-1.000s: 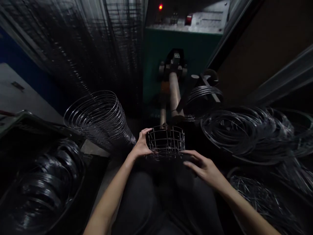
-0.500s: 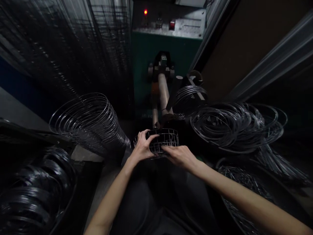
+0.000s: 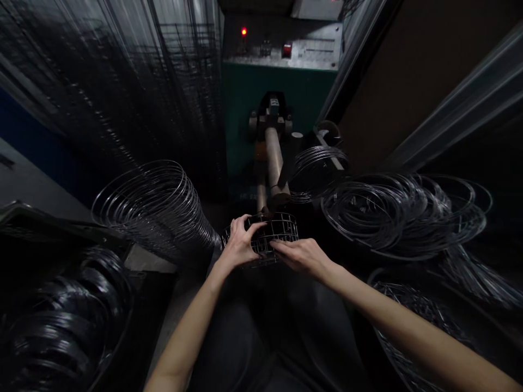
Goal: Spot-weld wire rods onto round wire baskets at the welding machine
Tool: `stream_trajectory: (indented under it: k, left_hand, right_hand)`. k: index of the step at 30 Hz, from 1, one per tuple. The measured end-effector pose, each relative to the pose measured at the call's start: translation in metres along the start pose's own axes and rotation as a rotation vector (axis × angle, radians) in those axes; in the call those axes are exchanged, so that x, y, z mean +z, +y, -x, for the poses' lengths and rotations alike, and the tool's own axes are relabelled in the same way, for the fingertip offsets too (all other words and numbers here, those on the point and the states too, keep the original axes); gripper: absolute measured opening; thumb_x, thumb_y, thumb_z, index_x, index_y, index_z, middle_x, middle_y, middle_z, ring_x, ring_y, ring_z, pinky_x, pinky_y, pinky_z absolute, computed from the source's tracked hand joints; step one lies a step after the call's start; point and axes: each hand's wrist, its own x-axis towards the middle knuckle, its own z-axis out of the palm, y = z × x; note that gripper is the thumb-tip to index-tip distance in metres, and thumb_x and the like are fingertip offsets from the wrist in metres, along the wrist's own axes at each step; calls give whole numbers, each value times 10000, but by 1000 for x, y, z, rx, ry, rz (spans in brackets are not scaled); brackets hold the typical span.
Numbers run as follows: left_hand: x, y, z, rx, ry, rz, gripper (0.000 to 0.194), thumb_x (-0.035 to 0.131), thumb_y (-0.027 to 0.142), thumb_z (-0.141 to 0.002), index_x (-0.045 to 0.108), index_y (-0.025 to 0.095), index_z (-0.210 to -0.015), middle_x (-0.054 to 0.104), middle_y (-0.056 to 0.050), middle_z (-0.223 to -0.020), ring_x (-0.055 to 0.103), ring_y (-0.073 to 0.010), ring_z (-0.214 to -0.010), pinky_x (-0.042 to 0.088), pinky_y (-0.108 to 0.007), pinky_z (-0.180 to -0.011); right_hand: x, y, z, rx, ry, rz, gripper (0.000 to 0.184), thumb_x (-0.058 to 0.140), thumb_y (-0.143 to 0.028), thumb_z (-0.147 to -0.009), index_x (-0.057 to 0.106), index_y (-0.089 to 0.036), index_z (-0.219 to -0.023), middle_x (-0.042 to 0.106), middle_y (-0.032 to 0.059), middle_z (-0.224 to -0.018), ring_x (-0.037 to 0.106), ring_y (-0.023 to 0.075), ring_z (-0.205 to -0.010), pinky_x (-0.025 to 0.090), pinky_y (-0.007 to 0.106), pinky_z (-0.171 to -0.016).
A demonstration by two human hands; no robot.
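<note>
A round wire basket frame (image 3: 288, 228) with a grid of thin metal wires sits just under the machine's lower rod tip. My left hand (image 3: 240, 240) is curled around the frame's left side, thumb on the near side and fingers over the top. My right hand (image 3: 301, 255) grips the near right of the frame with its fingertips pressed together. What the right fingertips pinch is too small to make out beyond the frame's wires. Above the frame are the upper cylinder (image 3: 274, 158) and the lower rod (image 3: 261, 196) of the machine.
Stacked wire rings (image 3: 163, 196) stand at left, above more shiny coils (image 3: 61, 321). Loose wire rings (image 3: 392, 212) are heaped at right, over a bin of short wires (image 3: 417, 305). The green machine (image 3: 241, 98) carries a panel with a red light (image 3: 244, 31). Plastic curtains hang on both sides.
The view has tilted slightly, so the machine and coils sit a little lower in the picture. Both hands keep nearly the same hold on the wire frame.
</note>
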Motion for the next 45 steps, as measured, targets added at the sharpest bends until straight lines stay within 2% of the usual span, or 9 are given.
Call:
stream_trajectory:
  k: [5,18,25,29,32,36,39,42,45]
  left_hand:
    - [-3,-2,-7,-6,-41,9,870,874,363,-507,514,256,-1292,285,-153,-1343,302,-403,-1272,328,-592,-1038]
    - [-9,-11,-13,-40,-60,103,881,881,424,-476,526,306,-1274,343,-107,-1295,358,-371,-1227,394,-546,-1014]
    - [-16,-19,-37,-85,-69,121,913,902,417,-429,537,316,-1260,355,-95,-1283,358,-371,-1230,381,-563,-1024]
    - [-13,-26,-44,-55,-58,122,910,898,441,-432,545,273,-1254,370,-106,-1264,367,-360,-1225,371,-543,-1037]
    - [-11,-28,-42,-28,-38,109,896,890,437,-452,538,275,-1259,371,-102,-1267,365,-350,-1230,368,-526,-1044]
    - [-12,-31,-48,-61,-52,113,910,891,418,-446,524,309,-1271,369,-86,-1266,357,-350,-1238,371,-527,-1044]
    - [-13,-38,-61,-118,-66,111,918,898,409,-431,532,297,-1266,379,-88,-1266,371,-351,-1234,362,-527,-1055]
    - [-14,-47,-75,-115,-65,102,917,900,423,-427,535,281,-1256,397,-90,-1268,388,-345,-1235,351,-522,-1067]
    - [-16,-50,-81,-76,-41,76,880,896,449,-429,549,267,-1217,437,-84,-1261,419,-339,-1226,357,-517,-1066]
  right_hand:
    - [-2,3,-7,-69,-50,125,354,499,-182,-891,608,-227,-1224,695,40,-1107,685,170,-699,415,231,-482]
    - [-11,3,-12,-1,-28,0,339,505,-232,-911,627,-262,-1226,694,33,-1105,694,178,-820,479,223,-574]
    - [-2,15,-26,101,39,-14,281,500,-265,-937,649,-268,-1175,714,18,-1050,694,179,-843,494,232,-629]
    - [5,15,-25,145,156,-75,246,487,-270,-948,661,-253,-1121,698,37,-1085,672,173,-887,507,245,-691]
    - [9,14,-21,197,243,-65,204,499,-288,-942,686,-243,-1011,668,54,-1034,642,144,-795,475,222,-638]
    - [13,22,-25,249,331,-96,169,538,-314,-917,681,-225,-906,603,43,-876,584,133,-698,433,223,-595]
    - [14,32,-40,272,377,-159,168,555,-342,-901,663,-218,-865,582,42,-826,571,152,-697,435,242,-602]
    - [12,34,-55,297,392,-233,127,593,-322,-876,656,-214,-857,594,37,-819,576,163,-716,441,250,-627]
    - [2,31,-48,337,390,-279,113,617,-287,-860,665,-202,-917,619,32,-844,581,155,-723,442,248,-650]
